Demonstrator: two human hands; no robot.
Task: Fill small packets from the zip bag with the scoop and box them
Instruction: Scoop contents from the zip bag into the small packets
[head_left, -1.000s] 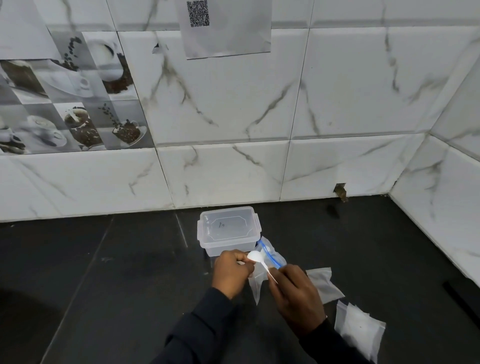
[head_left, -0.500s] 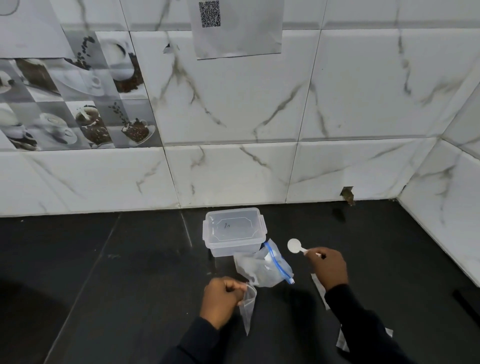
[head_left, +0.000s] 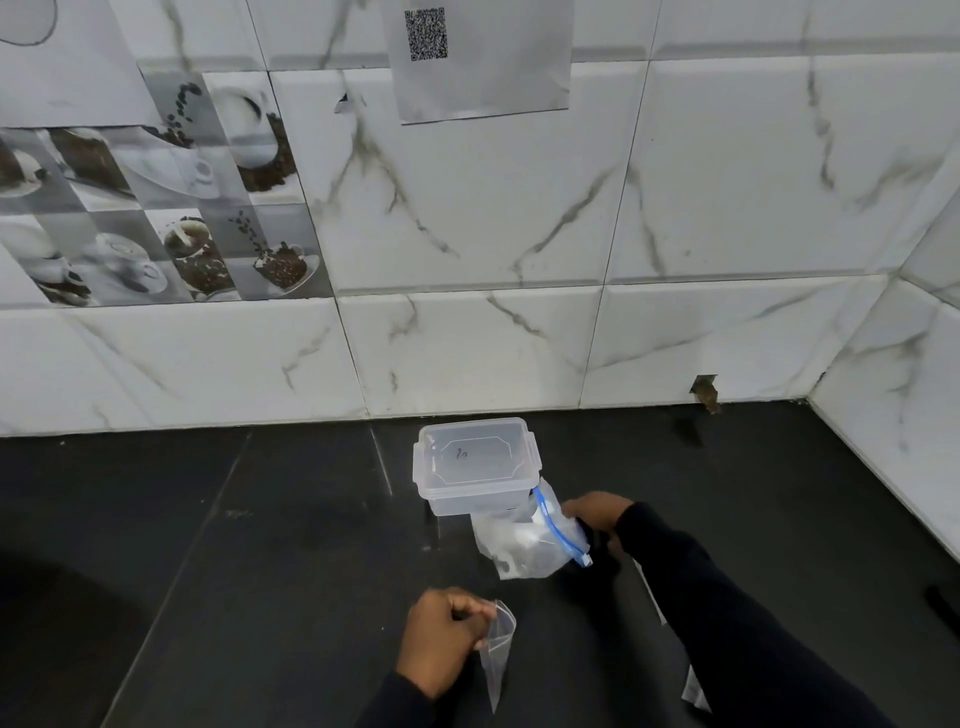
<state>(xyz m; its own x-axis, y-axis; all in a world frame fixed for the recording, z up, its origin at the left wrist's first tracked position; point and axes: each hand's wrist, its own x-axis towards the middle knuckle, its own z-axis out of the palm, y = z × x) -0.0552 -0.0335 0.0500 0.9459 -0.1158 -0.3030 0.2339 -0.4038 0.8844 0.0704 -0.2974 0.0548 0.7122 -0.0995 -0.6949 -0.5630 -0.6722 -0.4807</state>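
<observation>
The small packet (head_left: 497, 654), apparently unfilled, hangs pinched at its top by the left hand (head_left: 441, 639), near and in front of the zip bag (head_left: 524, 545), which lies just before the closed box (head_left: 475, 462); the right hand (head_left: 597, 514) is at the bag's mouth, grip indiscernible, so filling and boxing appear to remain.

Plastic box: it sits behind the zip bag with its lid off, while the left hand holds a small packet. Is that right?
Not quite. The head view shows the plastic box with its lid on, not off. The rest holds: it sits behind the zip bag, and the left hand holds a small packet.
</observation>
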